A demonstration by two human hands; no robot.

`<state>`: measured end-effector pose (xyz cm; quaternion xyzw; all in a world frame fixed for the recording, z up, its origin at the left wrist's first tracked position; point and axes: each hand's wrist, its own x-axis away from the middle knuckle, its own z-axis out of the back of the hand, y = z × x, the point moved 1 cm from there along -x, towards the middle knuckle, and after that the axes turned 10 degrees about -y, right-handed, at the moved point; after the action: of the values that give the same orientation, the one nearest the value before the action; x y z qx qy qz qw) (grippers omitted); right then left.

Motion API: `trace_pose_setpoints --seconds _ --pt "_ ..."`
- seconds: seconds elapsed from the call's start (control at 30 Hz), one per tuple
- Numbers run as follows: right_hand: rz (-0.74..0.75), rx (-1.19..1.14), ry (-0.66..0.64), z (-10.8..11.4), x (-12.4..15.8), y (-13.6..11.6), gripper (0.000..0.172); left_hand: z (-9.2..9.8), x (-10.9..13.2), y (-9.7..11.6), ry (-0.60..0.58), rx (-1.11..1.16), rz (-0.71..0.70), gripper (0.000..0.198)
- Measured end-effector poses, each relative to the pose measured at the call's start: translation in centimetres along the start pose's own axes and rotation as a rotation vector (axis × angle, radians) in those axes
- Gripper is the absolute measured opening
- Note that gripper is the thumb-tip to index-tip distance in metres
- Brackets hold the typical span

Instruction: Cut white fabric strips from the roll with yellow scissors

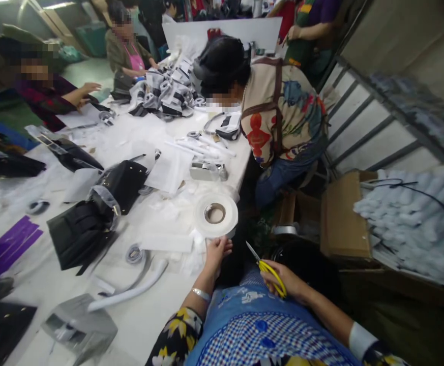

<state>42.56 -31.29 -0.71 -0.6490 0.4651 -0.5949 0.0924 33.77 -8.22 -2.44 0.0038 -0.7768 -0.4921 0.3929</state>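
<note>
A wide roll of white tape [229, 219] with a brown cardboard core lies at the table's right edge. My left hand [217, 251] is at its near rim, fingers closed on that edge; the exact grip is partly hidden. Over my lap, my right hand [277, 278] is wrapped round the yellow handles of a pair of scissors [253, 251], whose blades point up and away to the left. A flat white strip [166, 243] lies on the table left of my left hand.
On the white table [130, 300] are black handbags [79, 234], a grey tape dispenser [80, 325], another dispenser [206, 171] and a pile of wrapped bags [168, 91]. A co-worker [283, 112] leans over the right edge. A cardboard box [346, 216] stands at right.
</note>
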Motion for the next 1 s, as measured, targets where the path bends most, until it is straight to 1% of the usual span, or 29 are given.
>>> trace_pose_setpoints --seconds 0.07,0.13,0.2,0.3,0.37,0.4,0.47,0.5,0.53,0.57,0.6,0.63,0.67,0.7,0.77,0.83,0.87,0.93,1.0 --pt "0.021 0.092 0.014 1.7 -1.1 -1.2 0.074 -1.3 -1.0 -0.9 0.020 0.302 0.198 0.044" --pt "0.084 0.244 0.039 3.5 -2.3 -3.0 0.067 -2.0 -1.7 -1.4 0.066 0.484 0.297 0.051" --pt "0.141 0.395 0.048 5.3 -3.3 -5.0 0.059 -2.3 -2.3 -1.6 0.132 0.563 0.312 0.058" --pt "0.171 0.545 -0.009 7.4 -4.6 -7.5 0.057 -2.8 -2.7 -1.6 0.195 0.595 0.292 0.063" --pt "0.143 0.581 -0.074 8.3 -5.2 -8.6 0.058 -3.3 -2.7 -1.4 0.190 0.571 0.293 0.063" --pt "0.111 0.575 -0.112 8.5 -5.5 -8.9 0.058 -3.5 -2.6 -1.3 0.155 0.535 0.296 0.062" --pt "0.009 0.525 -0.172 8.6 -5.9 -9.4 0.059 -3.9 -2.0 -1.0 0.052 0.358 0.299 0.058" --pt "-0.049 0.496 -0.182 8.5 -6.0 -9.6 0.060 -3.8 -1.6 -0.8 0.022 0.201 0.275 0.054" --pt "-0.105 0.475 -0.180 8.4 -6.1 -9.7 0.060 -3.6 -1.3 -0.5 0.032 0.004 0.223 0.050" --pt "-0.152 0.463 -0.171 8.2 -6.0 -9.9 0.061 -3.3 -0.9 -0.2 0.085 -0.218 0.139 0.044" --pt "-0.186 0.455 -0.159 7.9 -5.9 -10.0 0.060 -2.8 -0.6 0.1 0.164 -0.443 0.026 0.038" --pt "-0.208 0.443 -0.152 7.6 -5.7 -10.2 0.059 -2.2 -0.4 0.5 0.236 -0.657 -0.103 0.034" --pt "-0.222 0.427 -0.157 7.3 -5.5 -10.5 0.058 -1.6 -0.4 0.9 0.274 -0.851 -0.236 0.033" --pt "-0.234 0.408 -0.162 7.0 -5.3 -10.7 0.057 -1.0 -0.6 1.2 0.270 -1.024 -0.355 0.038" --pt "-0.262 0.381 -0.161 6.5 -5.1 -11.3 0.057 0.2 -1.6 1.5 0.170 -1.310 -0.518 0.061" --pt "-0.293 0.408 -0.146 6.1 -5.3 -11.7 0.059 1.1 -3.1 1.4 0.073 -1.493 -0.589 0.083" --pt "-0.305 0.438 -0.131 6.0 -5.5 -11.8 0.061 1.4 -3.8 1.3 0.048 -1.548 -0.601 0.088" --pt "-0.325 0.495 -0.105 5.8 -6.0 -11.7 0.062 1.7 -5.1 1.0 0.030 -1.608 -0.610 0.086" --pt "-0.342 0.535 -0.077 5.8 -6.4 -11.2 0.063 1.8 -5.9 0.7 0.036 -1.630 -0.614 0.075"
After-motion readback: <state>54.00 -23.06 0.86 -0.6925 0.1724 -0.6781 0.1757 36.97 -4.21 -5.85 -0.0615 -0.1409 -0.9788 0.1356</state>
